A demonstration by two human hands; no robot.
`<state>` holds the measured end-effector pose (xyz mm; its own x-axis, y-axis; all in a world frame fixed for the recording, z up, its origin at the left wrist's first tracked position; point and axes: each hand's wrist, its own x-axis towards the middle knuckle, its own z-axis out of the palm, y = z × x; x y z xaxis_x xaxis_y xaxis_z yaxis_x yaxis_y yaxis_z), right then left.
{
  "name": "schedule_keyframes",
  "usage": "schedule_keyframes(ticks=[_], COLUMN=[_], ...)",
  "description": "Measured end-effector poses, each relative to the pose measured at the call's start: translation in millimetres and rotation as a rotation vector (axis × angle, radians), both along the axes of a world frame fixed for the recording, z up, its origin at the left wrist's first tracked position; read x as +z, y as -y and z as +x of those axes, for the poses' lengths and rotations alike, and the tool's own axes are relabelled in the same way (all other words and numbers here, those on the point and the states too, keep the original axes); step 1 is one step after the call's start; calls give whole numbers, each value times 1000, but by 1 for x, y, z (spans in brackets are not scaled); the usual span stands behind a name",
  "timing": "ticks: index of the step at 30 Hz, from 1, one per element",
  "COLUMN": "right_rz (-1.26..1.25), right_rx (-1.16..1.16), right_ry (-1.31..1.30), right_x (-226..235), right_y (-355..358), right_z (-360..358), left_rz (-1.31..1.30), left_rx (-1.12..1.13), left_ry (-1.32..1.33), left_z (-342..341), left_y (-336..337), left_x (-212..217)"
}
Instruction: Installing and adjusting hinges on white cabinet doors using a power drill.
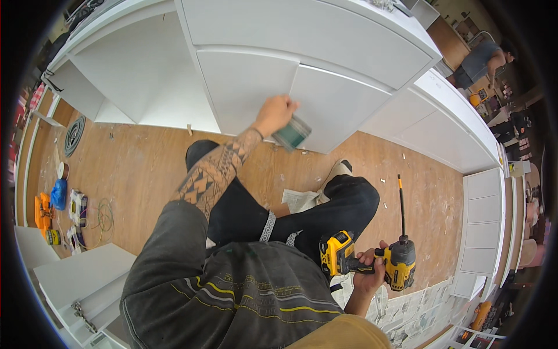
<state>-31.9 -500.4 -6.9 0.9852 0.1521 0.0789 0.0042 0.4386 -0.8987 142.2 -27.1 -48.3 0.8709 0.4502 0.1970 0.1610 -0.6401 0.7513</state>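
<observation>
Fingers of my left hand (275, 111) curl tight around a small dark green block (292, 134), pressed against the edge of a white cabinet door (337, 104). My right hand (369, 269) grips the handle of a yellow and black cordless drill (372, 260) with a long bit pointing up, held low beside my knee above the wooden floor (139, 168).

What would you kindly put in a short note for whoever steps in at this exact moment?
Left hand: closed around a small green block, pressed near the seam between two white cabinet doors.
Right hand: gripping the yellow drill, long bit pointing up, held low beside the knee.
Done: both doors hang shut on the cabinet.
Left: cannot tell what fixing remains; no handle shows on these doors. Newspaper covers the floor at right.
</observation>
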Motion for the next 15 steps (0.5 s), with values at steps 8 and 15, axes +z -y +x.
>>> schedule_keyframes(ticks=[8,15], right_rz=[15,113], right_rx=[37,114], right_ry=[-17,-33], right_x=[13,20], right_y=[0,-12], right_z=[-2,9], left_rz=[31,37], left_rx=[-703,-768], left_ry=[-608,-497], left_z=[-49,-74], left_y=[104,85], left_x=[-142,-265])
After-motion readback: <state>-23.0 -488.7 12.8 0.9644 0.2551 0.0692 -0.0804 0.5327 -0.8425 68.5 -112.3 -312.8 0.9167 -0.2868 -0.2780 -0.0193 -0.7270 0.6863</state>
